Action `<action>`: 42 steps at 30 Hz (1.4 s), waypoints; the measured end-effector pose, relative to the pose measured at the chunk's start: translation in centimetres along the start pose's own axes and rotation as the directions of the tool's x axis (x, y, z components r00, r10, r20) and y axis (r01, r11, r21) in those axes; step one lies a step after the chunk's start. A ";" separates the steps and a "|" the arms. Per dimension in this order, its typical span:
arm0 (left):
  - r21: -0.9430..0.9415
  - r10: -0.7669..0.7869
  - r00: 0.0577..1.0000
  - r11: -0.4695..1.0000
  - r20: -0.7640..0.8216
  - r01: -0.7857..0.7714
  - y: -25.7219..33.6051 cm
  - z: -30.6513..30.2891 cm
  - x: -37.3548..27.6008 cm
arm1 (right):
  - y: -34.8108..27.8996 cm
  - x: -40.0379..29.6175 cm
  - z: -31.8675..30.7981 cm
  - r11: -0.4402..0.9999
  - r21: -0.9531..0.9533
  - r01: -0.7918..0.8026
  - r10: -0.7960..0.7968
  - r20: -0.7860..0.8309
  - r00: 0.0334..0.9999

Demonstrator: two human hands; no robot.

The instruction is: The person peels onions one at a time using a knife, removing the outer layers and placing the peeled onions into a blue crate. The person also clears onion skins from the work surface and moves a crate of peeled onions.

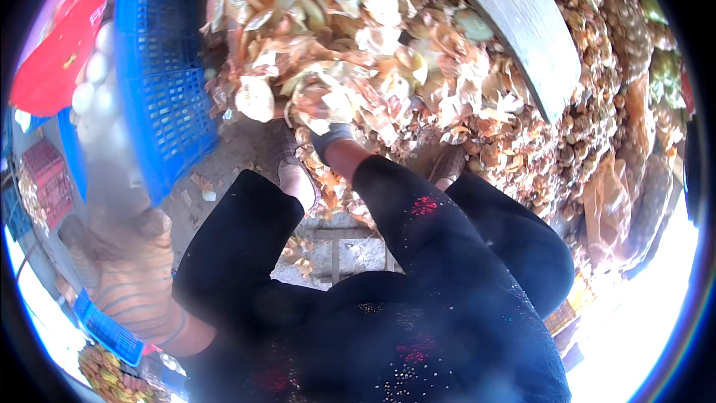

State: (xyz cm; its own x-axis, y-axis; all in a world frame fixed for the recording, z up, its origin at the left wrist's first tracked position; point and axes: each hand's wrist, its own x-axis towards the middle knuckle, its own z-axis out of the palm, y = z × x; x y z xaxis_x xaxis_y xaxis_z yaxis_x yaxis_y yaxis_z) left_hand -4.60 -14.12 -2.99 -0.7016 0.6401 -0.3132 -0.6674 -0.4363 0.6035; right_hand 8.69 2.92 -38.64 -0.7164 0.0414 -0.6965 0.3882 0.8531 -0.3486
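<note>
My left hand (137, 277), in a striped glove, is at the near end of a blue plastic crate (168, 67) on the left. Peeled white onions (98, 92) lie in this crate. Blur hides the left fingers, so whether they hold anything is unclear. My right hand (334, 139), in a greyish glove, reaches forward between my knees into a heap of dry onion skins (358, 56). Its fingers are buried under the skins, and what they touch is hidden.
A pale, flat board (520, 28) stands along the heap's right side. Beyond it lie many small unpeeled onions (598, 67) and a translucent orange bag (607, 210). Far left are a red plastic container (61, 61) and a red crate (49, 170). My shoes (299, 182) rest among scattered skins.
</note>
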 end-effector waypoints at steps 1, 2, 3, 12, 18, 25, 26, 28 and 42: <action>-0.005 -0.038 0.998 0.999 0.044 0.039 0.1 0.0 1.0 | -0.3 0.0 -1.5 0.998 0.048 -0.037 0.033 0.088 0.996; -0.012 -0.037 0.997 0.999 0.060 0.038 -0.3 -0.1 0.7 | -1.1 -0.5 -2.7 0.998 0.059 -0.027 0.017 0.158 0.987; -0.019 -0.045 0.997 0.999 0.067 0.046 -0.7 -0.1 0.8 | -0.7 -1.5 -3.3 0.997 0.046 0.066 -0.070 0.092 0.993; -0.090 -0.050 0.999 0.995 0.017 0.052 -2.9 2.8 1.3 | 1.1 1.6 -0.4 0.995 0.029 -0.098 0.102 -0.382 0.918; -0.009 -0.008 0.994 1.000 -0.113 0.007 -3.8 5.0 2.2 | 5.8 -8.6 -8.5 0.911 -0.410 0.050 -0.121 -0.151 0.981; 0.123 -0.028 0.969 0.992 0.247 -0.003 -4.6 6.2 2.7 | 18.8 -20.4 -15.9 0.750 -0.599 -0.282 0.105 -0.313 0.944; 0.125 -0.059 0.954 0.992 0.293 0.023 -5.1 5.6 3.7 | 19.0 -19.1 -14.9 0.868 -0.437 -0.234 0.138 -0.241 0.961; 0.143 -0.076 0.960 0.989 0.270 0.038 -5.1 5.6 3.0 | 17.8 -14.6 -11.8 0.969 -0.246 -0.026 -0.044 -0.277 0.960; 0.715 0.321 0.832 0.688 -0.452 0.123 -9.1 13.1 4.6 | 13.5 -8.9 -4.8 0.961 -0.276 0.028 -0.080 -0.178 0.981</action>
State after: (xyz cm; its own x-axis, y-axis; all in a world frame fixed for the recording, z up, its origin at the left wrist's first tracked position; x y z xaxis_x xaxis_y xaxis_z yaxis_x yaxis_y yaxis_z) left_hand 1.48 1.07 -0.30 -0.9111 0.1066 -0.3983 -0.3669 0.2307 0.9012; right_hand 17.55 16.51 -34.11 -0.8372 0.0650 -0.5431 0.1924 0.9644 -0.1812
